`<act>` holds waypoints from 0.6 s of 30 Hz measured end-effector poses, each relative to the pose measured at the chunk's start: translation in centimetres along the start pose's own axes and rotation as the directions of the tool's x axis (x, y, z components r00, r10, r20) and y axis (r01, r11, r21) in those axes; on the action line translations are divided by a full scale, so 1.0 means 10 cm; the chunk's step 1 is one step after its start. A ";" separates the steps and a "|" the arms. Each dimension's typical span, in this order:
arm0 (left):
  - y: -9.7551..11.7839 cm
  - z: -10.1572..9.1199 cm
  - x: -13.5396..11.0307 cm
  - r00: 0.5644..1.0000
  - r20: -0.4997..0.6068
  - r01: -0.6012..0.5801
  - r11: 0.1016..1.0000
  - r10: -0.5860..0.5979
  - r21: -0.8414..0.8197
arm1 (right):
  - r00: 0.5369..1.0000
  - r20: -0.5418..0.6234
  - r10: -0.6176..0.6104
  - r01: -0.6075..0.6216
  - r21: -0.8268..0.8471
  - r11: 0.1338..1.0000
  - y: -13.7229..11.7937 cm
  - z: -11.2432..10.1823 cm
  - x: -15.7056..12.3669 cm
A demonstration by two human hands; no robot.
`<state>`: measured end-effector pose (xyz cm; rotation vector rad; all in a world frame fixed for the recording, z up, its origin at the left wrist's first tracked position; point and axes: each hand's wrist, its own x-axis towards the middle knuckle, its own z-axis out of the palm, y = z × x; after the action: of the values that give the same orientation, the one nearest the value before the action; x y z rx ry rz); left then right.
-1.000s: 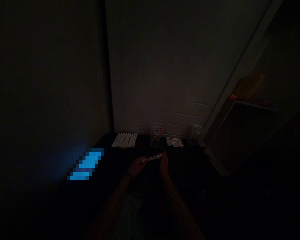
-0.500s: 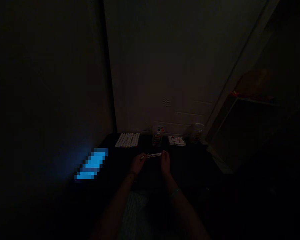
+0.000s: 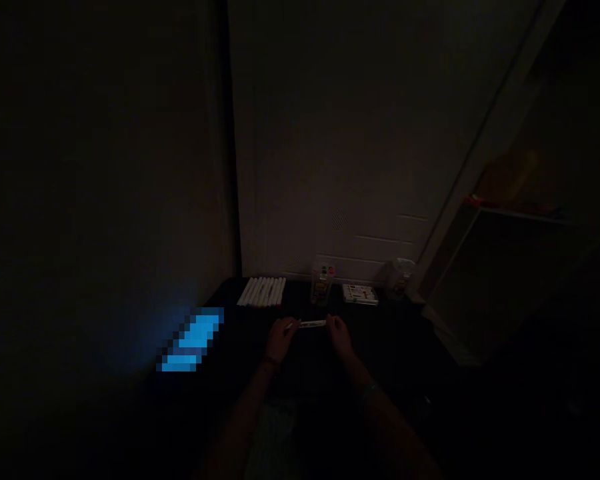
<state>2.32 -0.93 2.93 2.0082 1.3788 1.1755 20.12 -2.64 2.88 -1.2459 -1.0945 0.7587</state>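
One slim white marker [image 3: 313, 324], fingers of left hand [image 3: 280, 340] and right hand [image 3: 341, 339] pinching opposite ends, presumably for steadiness, within black desk's [image 3: 395, 333] edges.

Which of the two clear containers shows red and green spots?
The left container, standing beyond the held white marker: red and green spots show near its top. None can be made out on the right container.

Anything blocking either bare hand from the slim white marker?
Nothing visible: the bare left hand holds the slim white marker near one end, the bare right hand at the other. Fingertip detail is lost in darkness.
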 end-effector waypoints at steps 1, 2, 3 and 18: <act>-0.02 0.01 0.00 1.000 0.010 -0.010 1.000 0.010 -0.007 | 0.999 0.038 -0.007 0.008 -0.030 1.000 0.00 -0.05 0.03; -0.03 0.03 0.01 1.000 0.015 -0.017 1.000 0.017 -0.013 | 0.998 0.062 -0.029 0.034 -0.075 0.997 0.00 -0.09 0.05; -0.05 0.05 0.02 1.000 0.013 -0.021 1.000 0.021 -0.016 | 0.995 0.072 -0.062 0.072 -0.137 0.988 0.01 -0.13 0.06; -0.24 0.19 0.00 0.996 0.079 0.033 0.996 -0.039 0.079 | 0.984 0.176 0.040 0.123 -0.815 0.567 0.07 -0.21 0.14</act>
<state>2.68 0.30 0.14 2.0514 1.4345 1.0284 22.60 -1.99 2.59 -1.9570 -1.7303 0.2765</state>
